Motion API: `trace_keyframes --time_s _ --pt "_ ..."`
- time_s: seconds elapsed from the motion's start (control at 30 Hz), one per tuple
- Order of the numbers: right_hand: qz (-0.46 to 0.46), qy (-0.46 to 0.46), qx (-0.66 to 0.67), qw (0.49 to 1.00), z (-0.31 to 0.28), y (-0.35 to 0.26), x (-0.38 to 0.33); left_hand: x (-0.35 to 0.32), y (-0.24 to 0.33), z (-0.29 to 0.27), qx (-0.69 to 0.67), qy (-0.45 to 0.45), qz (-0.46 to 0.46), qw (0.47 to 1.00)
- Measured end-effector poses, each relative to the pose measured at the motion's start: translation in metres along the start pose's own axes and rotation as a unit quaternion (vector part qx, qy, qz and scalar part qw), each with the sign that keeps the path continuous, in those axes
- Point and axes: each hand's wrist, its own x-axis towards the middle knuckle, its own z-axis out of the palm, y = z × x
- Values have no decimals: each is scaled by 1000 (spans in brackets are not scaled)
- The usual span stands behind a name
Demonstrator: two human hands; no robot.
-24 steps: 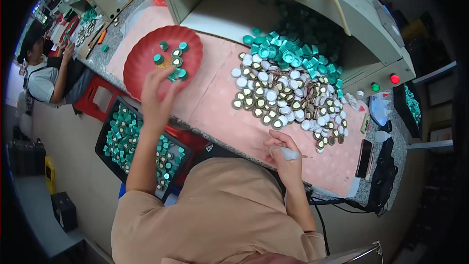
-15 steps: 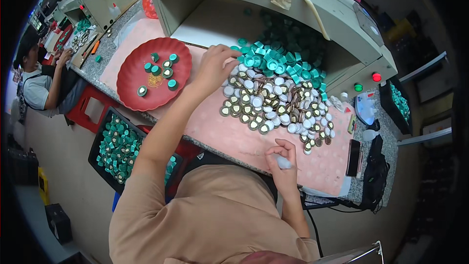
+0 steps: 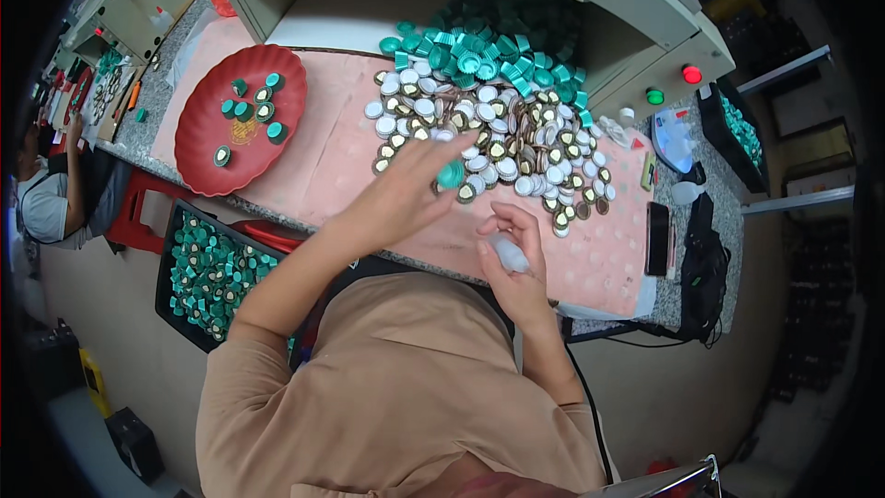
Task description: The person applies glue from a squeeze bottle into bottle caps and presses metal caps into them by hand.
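My left hand point(image 3: 406, 186) hovers over the near edge of a heap of round discs point(image 3: 498, 143), white on one face and gold and brown on the other. A green ribbed cap point(image 3: 451, 174) sits between its thumb and fingers. Lower and to the right, my right hand point(image 3: 518, 267) is wrapped round a small translucent white squeeze bottle point(image 3: 509, 254). Its nozzle is hard to make out. Behind the discs lies a pile of loose green caps point(image 3: 479, 57), running back into the shaded machine opening.
On the left, a red scalloped plate point(image 3: 198, 143) holds several capped pieces. A black crate point(image 3: 166, 300) full of green caps stands below the table edge. A black phone point(image 3: 657, 240) and a black bag point(image 3: 705, 290) lie at right. Another person point(image 3: 55, 207) sits far left.
My left hand has come back from the green pile toward me, now with a green cap. The right hand with the bottle has risen slightly, and the view has shifted.
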Motion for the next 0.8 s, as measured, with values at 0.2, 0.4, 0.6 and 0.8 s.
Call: trace_keyframes --time_s 0.2,0.4,0.6,0.8 --pt "-36 -84 -31 995 9 -3 -1 -40 20 24 -365 37 -130 921" --pt "-32 -84 28 996 -1 3 -13 -63 11 41 -649 34 -241 720" --pt "25 5 59 998 -26 -1 -30 -71 13 44 -732 42 -238 637" --pt "-29 65 175 982 -12 -6 -31 -71 13 47 -826 19 -207 524"
